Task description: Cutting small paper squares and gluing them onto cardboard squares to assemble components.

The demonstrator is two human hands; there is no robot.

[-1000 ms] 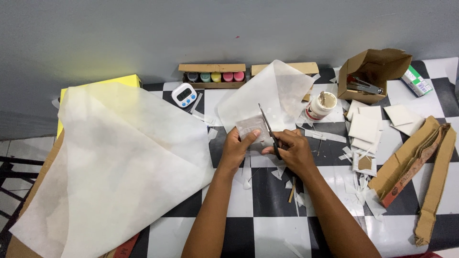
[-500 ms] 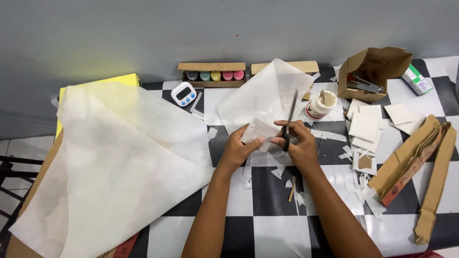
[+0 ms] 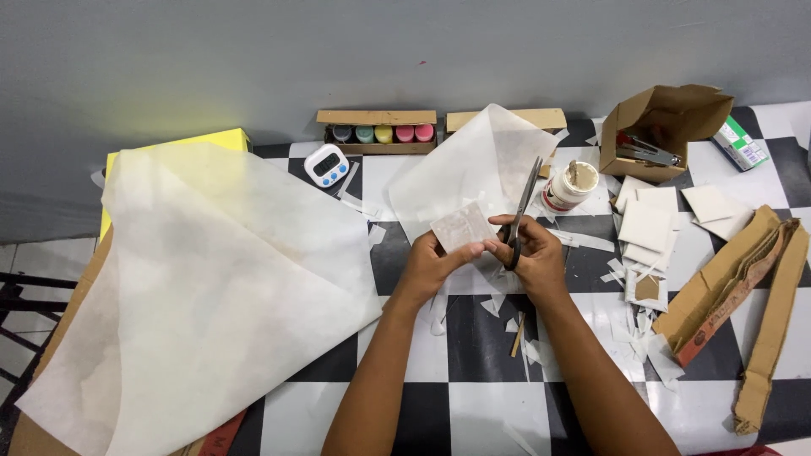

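Now lifted clear of the black-and-white chequered surface (image 3: 473,355): a small square of translucent white paper (image 3: 461,226), pinched at its lower corner between thumb and fingers of the left hand (image 3: 431,266). A second ago still part of the larger creased white sheet (image 3: 473,173) and pressed flat; now apart from it, held up just in front of that sheet. Cut apparently finished, to judge by the free edges all round the square.

Right hand (image 3: 530,253) curled through the handles of dark-bladed scissors (image 3: 522,207), its fingertips touching the square's right edge. Blades swung from lying low across the paper to pointing up and away, tips near the white round jar with a smeared lid (image 3: 568,187); whether fully closed, hard to tell, though no gap shows.

Unmoved since: big crumpled white sheet (image 3: 211,287) at left, white digital timer with blue buttons (image 3: 325,165), cardboard tray of coloured pots (image 3: 380,133), paper scraps (image 3: 507,325) strewn beneath the wrists.
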